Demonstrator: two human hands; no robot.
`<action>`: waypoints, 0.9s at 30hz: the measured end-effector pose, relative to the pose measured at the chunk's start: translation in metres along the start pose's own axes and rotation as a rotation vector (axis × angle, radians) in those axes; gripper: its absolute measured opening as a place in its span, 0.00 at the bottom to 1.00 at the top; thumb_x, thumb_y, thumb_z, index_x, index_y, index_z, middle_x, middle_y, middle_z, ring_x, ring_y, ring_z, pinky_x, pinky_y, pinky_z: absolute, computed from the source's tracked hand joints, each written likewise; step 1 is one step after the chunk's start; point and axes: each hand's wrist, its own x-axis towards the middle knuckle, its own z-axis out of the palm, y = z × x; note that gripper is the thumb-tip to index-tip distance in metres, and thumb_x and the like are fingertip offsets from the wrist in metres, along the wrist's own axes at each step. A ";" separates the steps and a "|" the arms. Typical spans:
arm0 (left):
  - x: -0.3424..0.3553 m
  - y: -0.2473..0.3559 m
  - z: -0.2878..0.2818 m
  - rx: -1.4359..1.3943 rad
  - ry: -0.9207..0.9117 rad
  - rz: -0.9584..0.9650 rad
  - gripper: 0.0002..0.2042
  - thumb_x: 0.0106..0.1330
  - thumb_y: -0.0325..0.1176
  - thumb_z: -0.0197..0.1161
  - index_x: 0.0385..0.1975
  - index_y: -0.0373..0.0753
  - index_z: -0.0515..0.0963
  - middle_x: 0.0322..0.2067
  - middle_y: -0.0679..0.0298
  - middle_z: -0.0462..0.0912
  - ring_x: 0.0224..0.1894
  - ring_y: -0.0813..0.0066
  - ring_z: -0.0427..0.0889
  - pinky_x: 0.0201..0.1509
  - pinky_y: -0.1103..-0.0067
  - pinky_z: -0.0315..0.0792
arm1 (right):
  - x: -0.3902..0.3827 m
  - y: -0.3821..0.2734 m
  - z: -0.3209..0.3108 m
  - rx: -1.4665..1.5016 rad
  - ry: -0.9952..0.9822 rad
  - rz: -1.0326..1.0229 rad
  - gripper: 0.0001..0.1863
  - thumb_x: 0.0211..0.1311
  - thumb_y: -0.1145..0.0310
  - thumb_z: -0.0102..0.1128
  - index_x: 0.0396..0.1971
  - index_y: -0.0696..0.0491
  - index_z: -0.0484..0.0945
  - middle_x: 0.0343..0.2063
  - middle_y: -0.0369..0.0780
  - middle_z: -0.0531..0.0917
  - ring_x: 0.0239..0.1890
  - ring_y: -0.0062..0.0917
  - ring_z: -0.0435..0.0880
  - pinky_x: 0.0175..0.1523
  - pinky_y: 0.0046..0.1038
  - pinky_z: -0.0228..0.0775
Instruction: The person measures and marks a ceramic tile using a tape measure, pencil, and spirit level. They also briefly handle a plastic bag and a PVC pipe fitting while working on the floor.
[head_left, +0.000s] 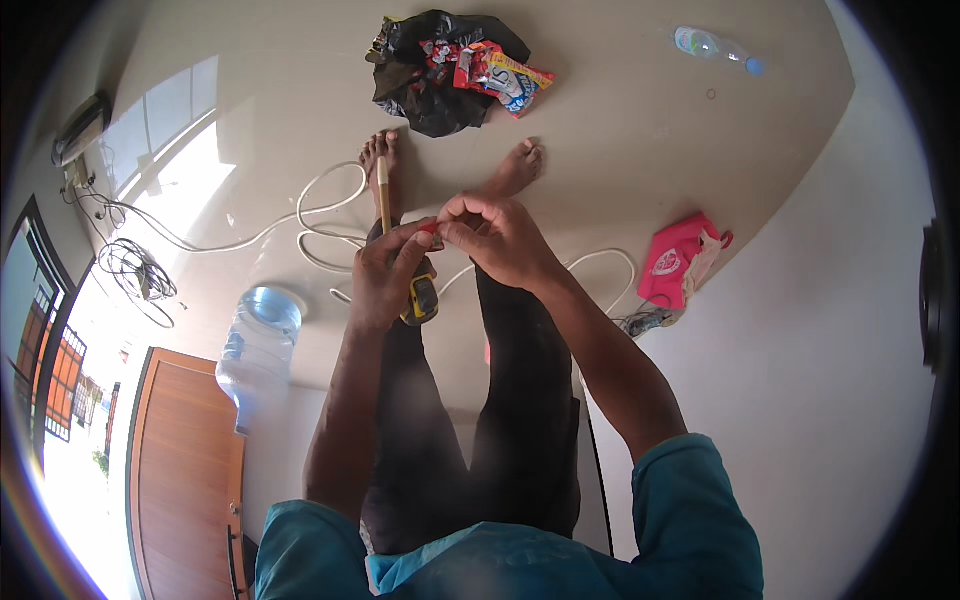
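My left hand (388, 272) and my right hand (503, 240) meet above my lower legs, their fingertips pinched together. Between them is a small, shiny red piece (430, 229); its kind is too small to make out. A pale stick-like thing (384, 190) points away past my left fingers. Under the left hand shows a yellow and black device (421, 300) with a dark, screen-like face. My fingers cover part of it, and I cannot tell whether the hand holds it or whether the stick belongs to it.
Beyond my feet lies a black plastic bag (420, 75) with red snack packets (495, 75). A plastic bottle (718, 48) lies far right, a pink bag (672, 262) nearer. White cable (260, 238) loops across the floor. A large water jug (262, 345) stands left, near a wooden door (188, 470).
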 end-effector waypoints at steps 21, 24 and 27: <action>-0.076 -0.024 -0.071 0.080 -0.012 -0.153 0.10 0.65 0.29 0.68 0.44 0.35 0.84 0.29 0.67 0.84 0.29 0.84 0.81 0.32 0.85 0.76 | -0.068 0.005 0.144 -0.088 0.443 -0.125 0.05 0.65 0.73 0.63 0.37 0.57 0.80 0.29 0.37 0.83 0.28 0.16 0.82 0.33 0.19 0.73; -0.079 -0.023 -0.080 0.125 -0.064 -0.003 0.10 0.65 0.28 0.67 0.44 0.33 0.84 0.31 0.65 0.85 0.30 0.83 0.82 0.34 0.84 0.76 | -0.071 0.004 0.140 -0.470 0.340 -0.242 0.04 0.64 0.70 0.62 0.34 0.54 0.80 0.28 0.39 0.81 0.29 0.29 0.82 0.35 0.29 0.74; -0.078 -0.022 -0.090 0.297 -0.187 0.012 0.10 0.66 0.27 0.66 0.45 0.32 0.83 0.33 0.64 0.86 0.31 0.82 0.82 0.35 0.83 0.76 | -0.074 0.004 0.138 -0.535 0.284 -0.226 0.06 0.65 0.67 0.60 0.33 0.53 0.79 0.29 0.39 0.80 0.31 0.34 0.82 0.38 0.34 0.74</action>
